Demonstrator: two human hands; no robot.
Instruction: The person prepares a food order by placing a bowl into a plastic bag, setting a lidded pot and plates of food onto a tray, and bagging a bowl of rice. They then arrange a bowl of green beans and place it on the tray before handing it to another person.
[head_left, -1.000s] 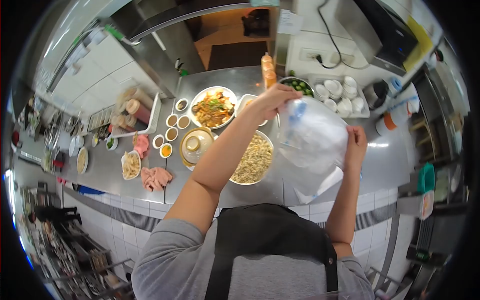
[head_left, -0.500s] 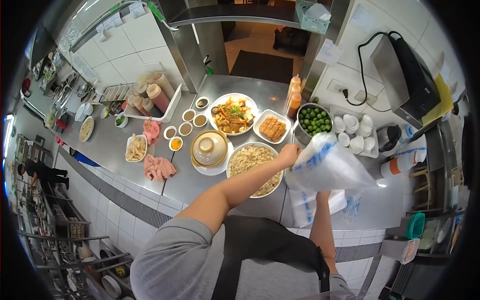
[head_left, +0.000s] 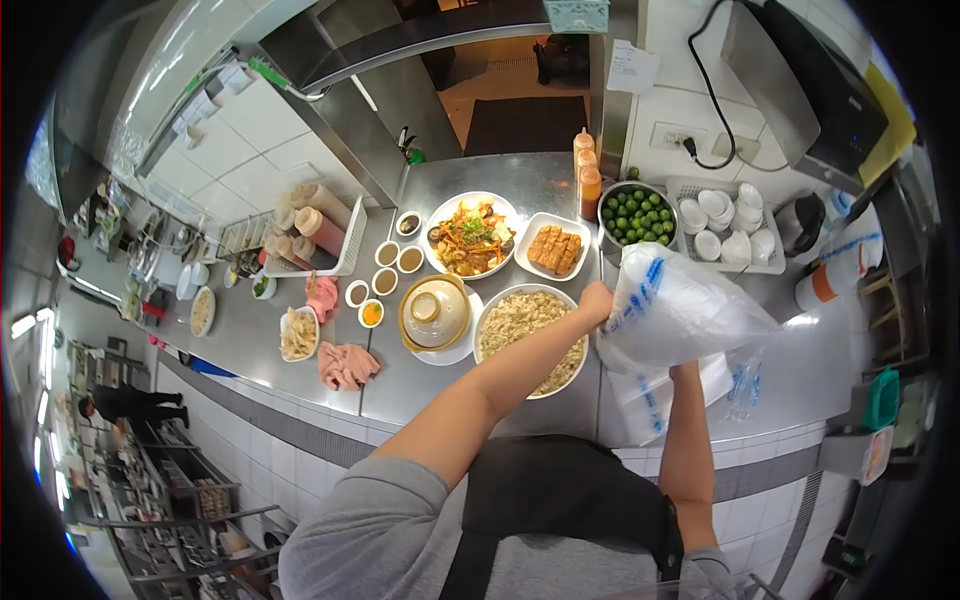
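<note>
Pinching bag (head_left: pixel 684 308) with left hand (head_left: pixel 597 303); can't tell grip of right hand (head_left: pixel 686 374), partly hidden.
Hold taut, clear of rice (head_left: pixel 517 322) beside left hand.

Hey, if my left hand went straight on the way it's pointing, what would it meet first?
The bag, whose edge your left hand seems to grip. Beyond that, perhaps the limes or the cups; depth is unclear here.

Grey tee (head_left: pixel 570 560) is worn under blk apron (head_left: pixel 560 490) – same-col. straps (head_left: pixel 470 568) set approx. 7 & 4 o'clock from apron ctr – slvs (head_left: pixel 385 510) cut short, above elbow.
</note>
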